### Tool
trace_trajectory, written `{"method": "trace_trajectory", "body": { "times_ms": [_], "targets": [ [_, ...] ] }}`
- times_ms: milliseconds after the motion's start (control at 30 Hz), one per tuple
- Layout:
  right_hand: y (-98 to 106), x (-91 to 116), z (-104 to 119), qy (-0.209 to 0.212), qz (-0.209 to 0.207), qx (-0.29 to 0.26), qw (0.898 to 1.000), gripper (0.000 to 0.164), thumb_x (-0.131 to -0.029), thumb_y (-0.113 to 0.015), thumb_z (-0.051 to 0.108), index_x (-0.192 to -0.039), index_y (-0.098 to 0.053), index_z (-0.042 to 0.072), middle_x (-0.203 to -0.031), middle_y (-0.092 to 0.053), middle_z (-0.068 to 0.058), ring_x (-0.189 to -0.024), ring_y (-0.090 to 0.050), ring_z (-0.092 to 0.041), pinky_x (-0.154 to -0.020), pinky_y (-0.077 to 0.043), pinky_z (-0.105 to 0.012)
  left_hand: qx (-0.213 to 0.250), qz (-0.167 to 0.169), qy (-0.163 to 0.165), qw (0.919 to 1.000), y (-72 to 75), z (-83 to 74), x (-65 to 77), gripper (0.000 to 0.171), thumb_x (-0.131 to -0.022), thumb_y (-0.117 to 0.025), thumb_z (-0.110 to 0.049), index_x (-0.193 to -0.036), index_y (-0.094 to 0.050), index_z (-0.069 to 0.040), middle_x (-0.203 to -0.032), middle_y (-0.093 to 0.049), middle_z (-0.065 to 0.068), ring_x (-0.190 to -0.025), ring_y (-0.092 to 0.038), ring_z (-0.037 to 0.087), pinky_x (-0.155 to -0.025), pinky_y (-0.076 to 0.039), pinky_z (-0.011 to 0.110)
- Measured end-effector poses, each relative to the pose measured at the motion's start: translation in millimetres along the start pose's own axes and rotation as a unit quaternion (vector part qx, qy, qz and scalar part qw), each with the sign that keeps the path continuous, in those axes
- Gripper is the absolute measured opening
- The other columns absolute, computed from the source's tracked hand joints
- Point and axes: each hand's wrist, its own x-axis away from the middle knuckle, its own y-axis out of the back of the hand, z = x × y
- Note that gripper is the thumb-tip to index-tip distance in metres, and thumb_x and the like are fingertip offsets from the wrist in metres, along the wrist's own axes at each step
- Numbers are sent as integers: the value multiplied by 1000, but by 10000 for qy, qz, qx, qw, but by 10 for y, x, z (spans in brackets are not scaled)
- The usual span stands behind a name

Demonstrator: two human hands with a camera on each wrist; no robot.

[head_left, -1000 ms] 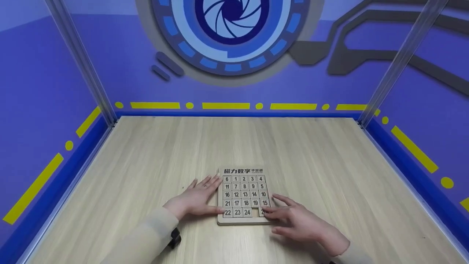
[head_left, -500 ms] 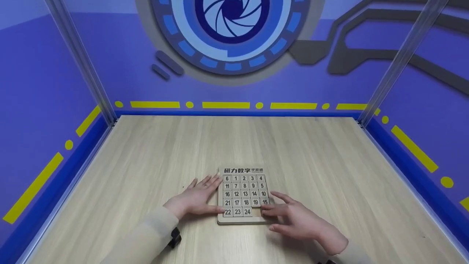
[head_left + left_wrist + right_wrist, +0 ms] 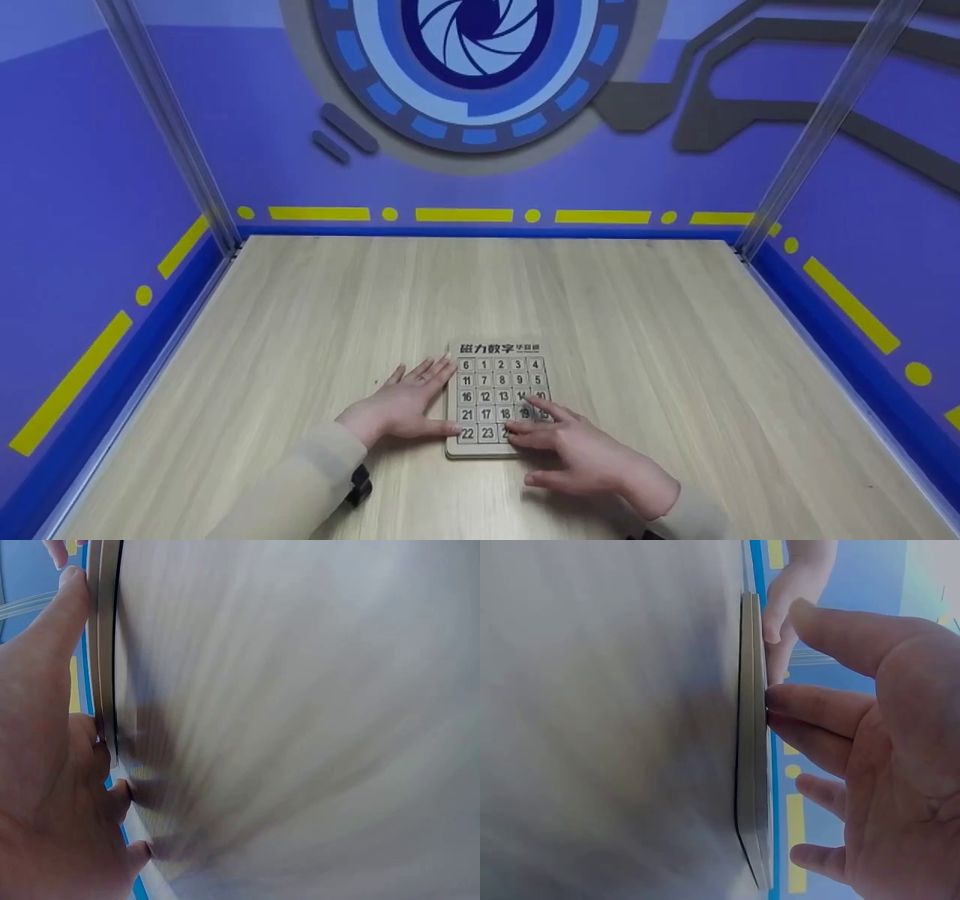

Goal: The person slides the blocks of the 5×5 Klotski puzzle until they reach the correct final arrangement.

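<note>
A wooden number sliding puzzle [image 3: 480, 451] lies flat on the table, its numbered tiles in rows under a strip of printed characters. My left hand [image 3: 401, 405] rests along its left edge, fingers spread and the thumb touching near the 22 tile [image 3: 467, 433]. In the left wrist view, that thumb [image 3: 64, 611] lies on the puzzle's rim. My right hand [image 3: 592, 457] reaches over the lower right part, fingers extended, fingertips at the bottom row. The right wrist view has two fingers [image 3: 810, 705] touching the puzzle's top face. The bottom row's right end is hidden beneath this hand.
The pale wood table [image 3: 360, 300] spreads around the puzzle. Blue-purple panels [image 3: 480, 187] with yellow markings stand behind it and at both sides, with metal posts [image 3: 169, 127] at the corners. A dark band [image 3: 360, 484] sits at my left wrist.
My right hand has moved left across the bottom row, from the lower right corner to the 24 tile. The gap seen earlier beside 24 is now covered. My left hand has stayed put.
</note>
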Motion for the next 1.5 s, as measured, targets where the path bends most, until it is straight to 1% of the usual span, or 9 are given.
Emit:
{"method": "trace_trajectory", "body": {
  "times_ms": [267, 500, 800, 967, 1067, 1200, 1367, 1500],
  "targets": [
    [-3, 62, -67, -136, -62, -177, 9997, 53, -92, -75, 41, -139, -65, 20, -154, -55, 6, -155, -31, -39, -118, -32, -72, 0, -5, 5, 10000, 9, 2, -3, 109, -88, -56, -78, -167, -10, -19, -175, -9, 2, -162, -11, 33, -130, -7, 64],
    [15, 151, -134, -286, -179, -218, 9992, 49, -90, -76, 40, -135, -69, 21, -150, -60, 7, -153, -34, -39, -117, -34, -72, 24, 2, -14, 10000, 0, 2, -3, 109, -88, -57, -78, -167, -11, -19, -175, -9, 3, -162, -11, 33, -129, -7, 64],
    [46, 198, -172, -270, -218, -212, 9992, 47, -90, -77, 35, -133, -70, 17, -148, -61, 4, -153, -33, -41, -116, -37, -69, 19, -27, -29, 10000, -1, 7, -8, 109, -87, -57, -79, -167, -12, -18, -175, -10, 4, -162, -13, 34, -129, -8, 64],
    [47, 134, -89, -192, -147, -233, 9994, 54, -92, -75, 40, -139, -65, 17, -151, -59, 3, -154, -31, -41, -117, -34, -71, -7, -32, -30, 10000, -7, 12, -10, 110, -87, -56, -80, -167, -11, -19, -175, -9, 3, -162, -13, 34, -129, -8, 64],
    [22, 50, -24, 43, -64, -158, 9998, 59, -93, -72, 44, -144, -61, 16, -156, -54, 0, -155, -30, -43, -118, -33, -71, -32, -33, -27, 10000, -15, 16, -11, 110, -87, -55, -80, -167, -11, -19, -175, -9, 2, -162, -13, 33, -129, -8, 64],
    [-21, -72, 54, 228, 46, 67, 9997, 62, -94, -70, 47, -148, -57, 18, -159, -49, 2, -156, -28, -42, -119, -31, -72, -45, -50, -51, 10000, -22, 15, -14, 109, -88, -56, -79, -167, -13, -17, -175, -10, 3, -161, -14, 34, -129, -10, 65],
    [-64, -155, 102, 187, 213, 124, 9995, 61, -93, -71, 49, -147, -58, 21, -160, -48, 7, -157, -26, -38, -119, -29, -74, -36, 3, -50, 10000, -12, -1, -9, 108, -88, -56, -78, -167, -11, -18, -175, -8, 2, -162, -13, 34, -129, -8, 65],
    [-77, -159, 79, 182, 185, 157, 9995, 60, -92, -73, 47, -145, -60, 21, -158, -50, 8, -157, -28, -37, -118, -31, -72, -22, 5, -23, 10000, -8, 1, -9, 109, -88, -56, -78, -167, -11, -19, -175, -9, 3, -162, -13, 33, -129, -8, 64]
  ]
}}
